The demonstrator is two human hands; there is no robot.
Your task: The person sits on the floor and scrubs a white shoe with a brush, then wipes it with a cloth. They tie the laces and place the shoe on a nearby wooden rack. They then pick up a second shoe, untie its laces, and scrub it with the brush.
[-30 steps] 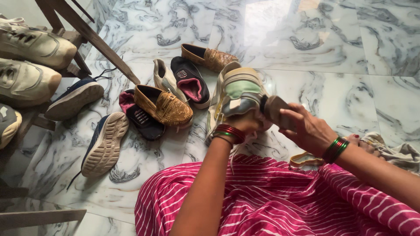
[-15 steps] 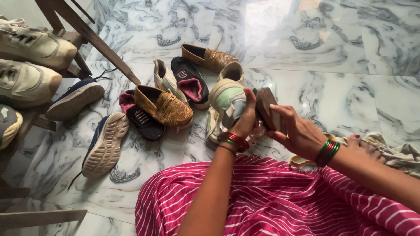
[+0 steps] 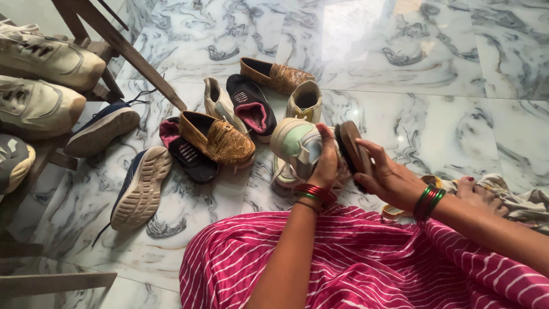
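Note:
I sit on a marble floor (image 3: 400, 63) with a pink striped cloth over my lap. My left hand (image 3: 325, 163) grips a pale sneaker with a mint-green patch (image 3: 294, 143), held up in front of me. Against the sneaker's right side, my right hand (image 3: 389, 177) holds an oval brown brush (image 3: 351, 150). Red and green bangles circle both wrists. My foot (image 3: 480, 191) shows at the right, beside the right forearm.
Several shoes lie scattered ahead: a tan loafer (image 3: 220, 137), a second tan loafer (image 3: 277, 75), a black-and-pink shoe (image 3: 251, 106), a cream shoe (image 3: 304, 102), dark blue sneakers (image 3: 140, 189). A wooden rack (image 3: 123, 46) at the left holds beige sneakers (image 3: 48, 57). Crumpled cloth (image 3: 523, 200) lies right.
The sneaker has turned in my left hand, from sole-up to its side facing me. My right hand with the brush has shifted slightly left, close against the shoe.

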